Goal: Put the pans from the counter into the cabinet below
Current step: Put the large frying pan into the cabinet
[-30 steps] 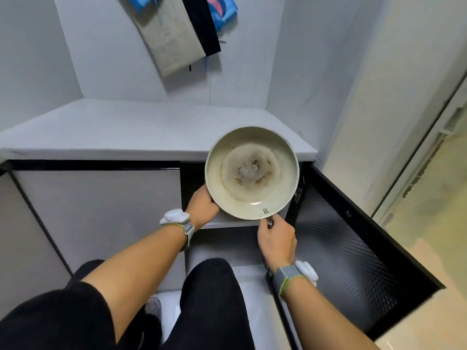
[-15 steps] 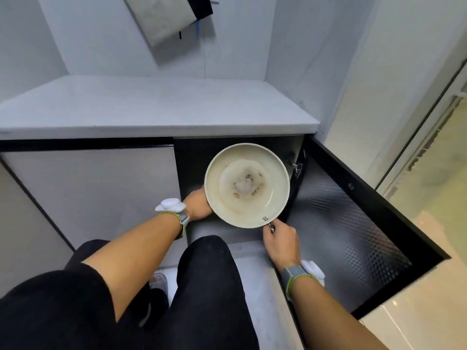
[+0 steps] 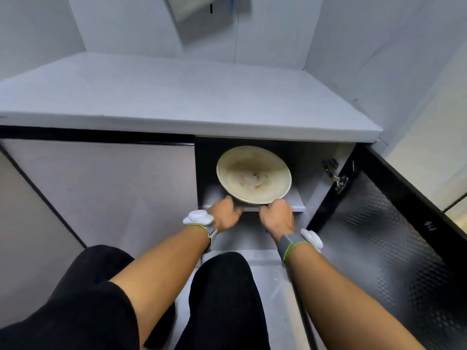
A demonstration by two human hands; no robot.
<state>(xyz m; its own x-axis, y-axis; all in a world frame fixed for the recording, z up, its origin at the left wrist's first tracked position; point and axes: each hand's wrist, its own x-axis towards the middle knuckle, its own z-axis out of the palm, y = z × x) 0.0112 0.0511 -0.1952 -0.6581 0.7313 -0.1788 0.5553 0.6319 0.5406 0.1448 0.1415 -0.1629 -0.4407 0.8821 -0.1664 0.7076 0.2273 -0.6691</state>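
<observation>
A cream-coloured pan with a browned, stained bottom sits inside the open cabinet, tilted, its near rim over the grey shelf. My left hand grips the pan's near left rim at the shelf edge. My right hand is closed around the pan's handle, which is hidden under the fingers. The white counter above shows no pans.
The cabinet door stands open to the right, black with a dimpled inner face and a metal hinge. A shut grey door is to the left. My knees in black trousers crouch in front. Cloth hangs on the wall.
Both hands have carried the pan down from counter height and forward into the cabinet, onto the shelf. The view has dropped lower as I crouched.
</observation>
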